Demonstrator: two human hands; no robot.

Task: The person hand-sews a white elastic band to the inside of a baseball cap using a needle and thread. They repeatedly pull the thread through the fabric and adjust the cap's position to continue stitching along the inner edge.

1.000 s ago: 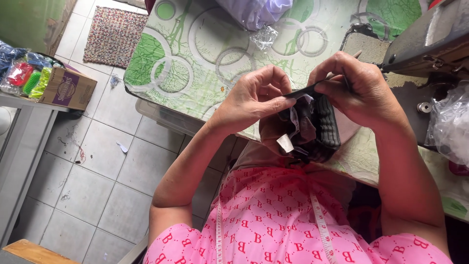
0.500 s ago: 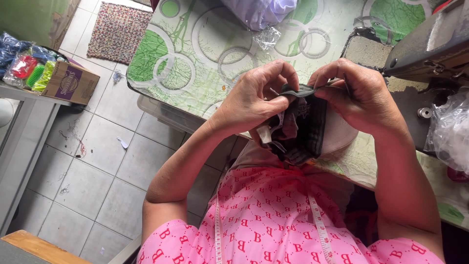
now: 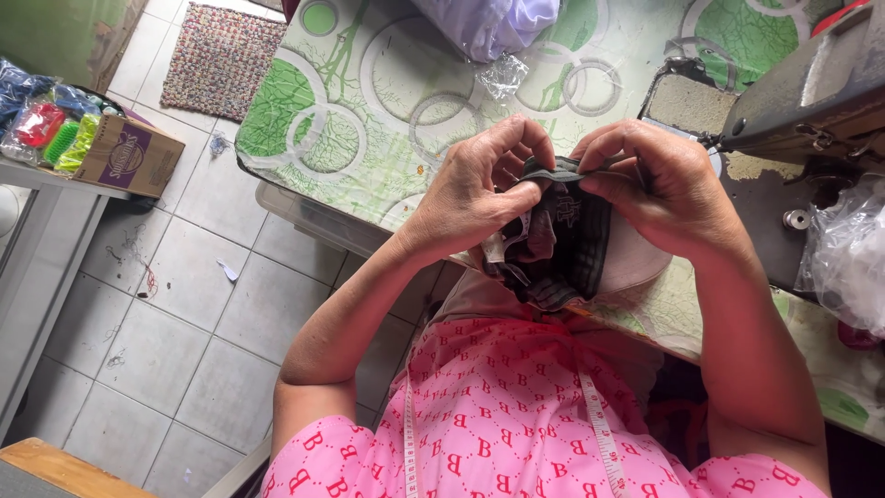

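Dark cloth (image 3: 562,242) sits pinched between our hands above the table (image 3: 369,138) edge: our left hand (image 3: 475,198) grips its top hem with closed fingers, our right hand (image 3: 668,189) clamps the same hem beside the sewing machine (image 3: 811,101).

Your table (image 3: 304,120) wears a green-and-white circle-patterned cloth. At its far edge lie a lilac plastic bag (image 3: 489,23) and crumpled clear wrap (image 3: 502,76); a sewing machine (image 3: 811,83) stands at the right.
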